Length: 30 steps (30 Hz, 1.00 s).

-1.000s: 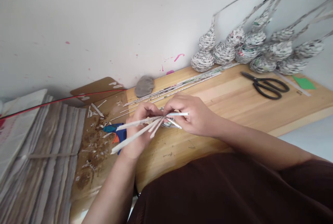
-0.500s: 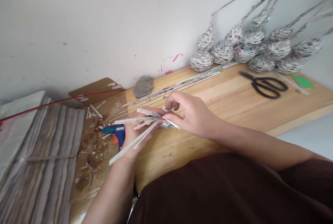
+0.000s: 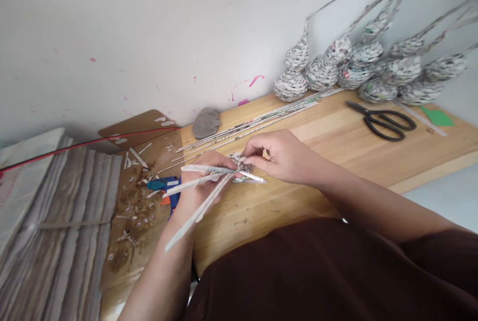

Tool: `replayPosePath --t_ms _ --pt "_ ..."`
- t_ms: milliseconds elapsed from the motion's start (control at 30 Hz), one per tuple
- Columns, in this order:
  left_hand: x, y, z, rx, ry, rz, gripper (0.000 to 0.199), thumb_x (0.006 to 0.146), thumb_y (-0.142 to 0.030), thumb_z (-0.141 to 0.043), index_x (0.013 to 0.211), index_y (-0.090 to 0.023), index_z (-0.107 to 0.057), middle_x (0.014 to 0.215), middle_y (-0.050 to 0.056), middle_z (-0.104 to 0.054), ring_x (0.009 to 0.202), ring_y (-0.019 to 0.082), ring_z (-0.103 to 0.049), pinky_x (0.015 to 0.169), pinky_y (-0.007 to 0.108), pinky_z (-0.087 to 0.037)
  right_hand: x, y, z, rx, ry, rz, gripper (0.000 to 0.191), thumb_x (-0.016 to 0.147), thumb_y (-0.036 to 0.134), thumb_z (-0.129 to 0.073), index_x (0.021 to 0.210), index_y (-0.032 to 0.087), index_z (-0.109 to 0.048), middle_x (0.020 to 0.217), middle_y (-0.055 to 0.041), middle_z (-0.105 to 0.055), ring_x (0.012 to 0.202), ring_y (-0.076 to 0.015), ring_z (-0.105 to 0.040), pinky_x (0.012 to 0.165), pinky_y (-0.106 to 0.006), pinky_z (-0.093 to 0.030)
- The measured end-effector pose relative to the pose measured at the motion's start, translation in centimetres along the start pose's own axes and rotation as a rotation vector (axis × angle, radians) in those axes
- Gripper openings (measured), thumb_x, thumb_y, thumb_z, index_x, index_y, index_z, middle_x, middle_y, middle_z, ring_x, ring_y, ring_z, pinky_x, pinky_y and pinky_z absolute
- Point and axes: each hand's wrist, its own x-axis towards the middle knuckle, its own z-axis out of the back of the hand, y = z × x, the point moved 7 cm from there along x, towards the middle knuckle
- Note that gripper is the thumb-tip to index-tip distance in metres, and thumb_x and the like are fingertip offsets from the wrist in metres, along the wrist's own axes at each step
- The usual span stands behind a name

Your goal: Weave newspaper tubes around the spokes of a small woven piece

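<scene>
A small woven newspaper piece (image 3: 236, 160) is between my hands, above the wooden table. Several rolled paper strips (image 3: 204, 200) fan out from it toward me and to the left, and one short strip points right. My left hand (image 3: 209, 181) is closed around the piece from the left, its fingers partly behind the strips. My right hand (image 3: 278, 157) pinches at the top of the weave with thumb and forefinger, where the strips gather. Part of the piece is hidden by my fingers.
Long thin paper rolls (image 3: 261, 118) lie behind my hands beside a grey lump (image 3: 206, 123). Black scissors (image 3: 384, 119) and several woven gourd shapes (image 3: 291, 84) are at the right. A glue gun (image 3: 172, 189), paper scraps and a tied newspaper stack (image 3: 67, 221) are at the left.
The woven piece has turned in my hands, so the strips fan differently and more of the weave shows. My right hand has shifted slightly right, its fingers still at the weave.
</scene>
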Motion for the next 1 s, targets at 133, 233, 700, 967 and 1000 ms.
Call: replayPosePath --t_ms 133,233,700,967,1000 --pt "0.0 -0.2 -0.1 0.055 0.032 -0.015 0.009 0.083 -0.026 -0.076 0.080 -0.022 -0.068 0.075 0.001 -0.067 0.066 0.015 -0.060 0.061 0.030 -0.047 -0.4 0.6 0.1 0.079 -0.025 -0.020 0.007 0.078 0.012 -0.065 0.074 0.016 -0.069 0.063 0.0015 -0.067 0.053 -0.0093 -0.053 0.054 -0.022 -0.035" --pt "-0.1 -0.5 -0.2 0.044 0.055 -0.003 0.011 0.085 -0.029 -0.074 0.082 -0.022 -0.066 0.077 0.002 -0.066 0.070 0.016 -0.060 0.063 0.031 -0.047 -0.6 0.8 -0.3 0.152 0.005 -0.048 0.008 0.077 0.011 -0.065 0.072 0.016 -0.066 0.060 0.0031 -0.064 0.050 -0.0074 -0.048 0.051 -0.021 -0.034" --pt "0.0 -0.7 -0.2 0.018 0.059 -0.017 0.012 0.087 -0.031 -0.073 0.080 -0.022 -0.070 0.079 0.003 -0.068 0.072 0.018 -0.063 0.065 0.032 -0.048 -0.5 -0.6 -1.6 0.322 0.074 -0.222 0.005 0.080 0.018 -0.071 0.082 0.015 -0.069 0.069 -0.0018 -0.071 0.061 -0.0128 -0.063 0.054 -0.022 -0.045" --pt "-0.4 0.2 0.1 0.023 0.007 0.041 0.012 0.086 -0.030 -0.074 0.082 -0.019 -0.071 0.080 0.003 -0.071 0.070 0.017 -0.066 0.065 0.033 -0.051 -0.7 0.4 -1.3 0.198 -0.030 -0.060 0.008 0.083 0.013 -0.063 0.077 0.016 -0.066 0.062 0.0022 -0.063 0.053 -0.0089 -0.051 0.052 -0.022 -0.036" --pt "-0.5 0.4 0.1 0.027 0.009 0.090 0.014 0.088 -0.031 -0.071 0.083 -0.018 -0.071 0.080 0.003 -0.070 0.069 0.017 -0.065 0.064 0.032 -0.051 -0.8 0.8 -1.2 0.133 -0.053 0.001 0.009 0.084 0.012 -0.061 0.077 0.017 -0.066 0.064 0.0016 -0.063 0.055 -0.0095 -0.051 0.054 -0.023 -0.037"
